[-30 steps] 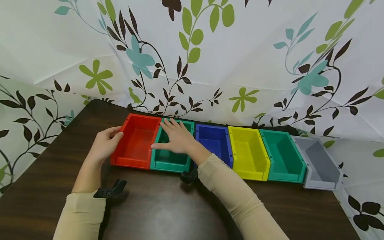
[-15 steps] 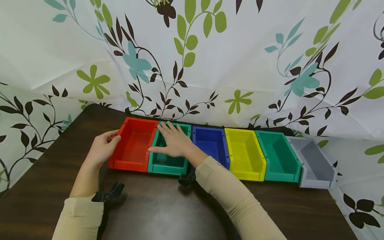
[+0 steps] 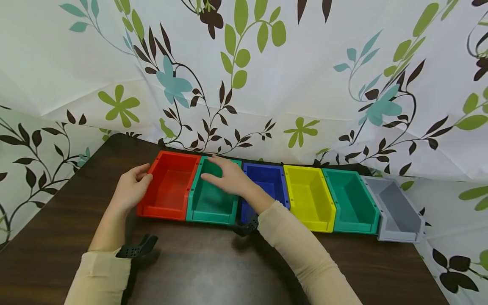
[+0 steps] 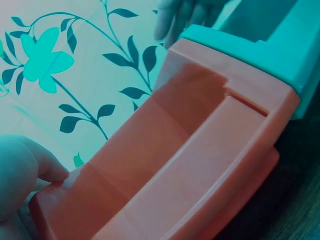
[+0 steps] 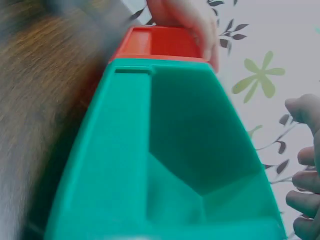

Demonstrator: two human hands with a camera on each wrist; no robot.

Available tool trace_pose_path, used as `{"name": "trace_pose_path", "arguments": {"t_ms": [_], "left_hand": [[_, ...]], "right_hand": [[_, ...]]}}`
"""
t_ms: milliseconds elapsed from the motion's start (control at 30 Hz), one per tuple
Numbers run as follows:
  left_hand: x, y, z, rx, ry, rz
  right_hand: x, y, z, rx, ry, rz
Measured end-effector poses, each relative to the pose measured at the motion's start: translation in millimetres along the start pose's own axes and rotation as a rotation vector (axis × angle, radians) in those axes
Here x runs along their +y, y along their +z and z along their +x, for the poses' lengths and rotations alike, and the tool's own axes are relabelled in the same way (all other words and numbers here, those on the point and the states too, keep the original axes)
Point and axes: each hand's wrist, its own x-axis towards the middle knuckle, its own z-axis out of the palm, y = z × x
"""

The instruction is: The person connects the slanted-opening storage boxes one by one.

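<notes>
While your L hand (image 3: 131, 188) is pinching the red bin (image 3: 173, 186), your R hand (image 3: 231, 176) is lifting off adj. green bin (image 3: 213, 205), fingers wide. Only L's prob. steadying now.

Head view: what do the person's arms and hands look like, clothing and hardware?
Both sleeves are plain beige fabric, left and right, ending short of the hands. By each cuff sits a black, angled, plastic-looking piece; the left one shows small holes. Left hand and right hand are ungloved. No cables visible.
</notes>
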Motion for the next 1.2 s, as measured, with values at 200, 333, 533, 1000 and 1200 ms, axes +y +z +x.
{"name": "trace_pose_path", "arguments": {"t_ms": [200, 333, 533, 1000, 1200], "left_hand": [[6.3, 3.9, -1.9, 0.075, 0.028, 0.073], [12.3, 9.4, -2.7, 0.135, 0.080, 0.150], [26.2, 18.8, -6.0, 0.251, 0.231, 0.244], [53.4, 52.5, -3.0, 0.074, 0.315, 0.226], [52.7, 62.9, 1.6, -0.050, 0.223, 0.156]], "right_hand": [[13.3, -16.9, -20.6, 0.074, 0.018, 0.056], [23.4, -24.4, -33.3, 0.107, 0.035, 0.086], [34.8, -34.2, -54.8, 0.111, 0.087, 0.139], [60.5, -65.8, -90.1, 0.155, 0.173, 0.356], [62.3, -80.4, -106.8, 0.164, 0.278, 0.378]]}}
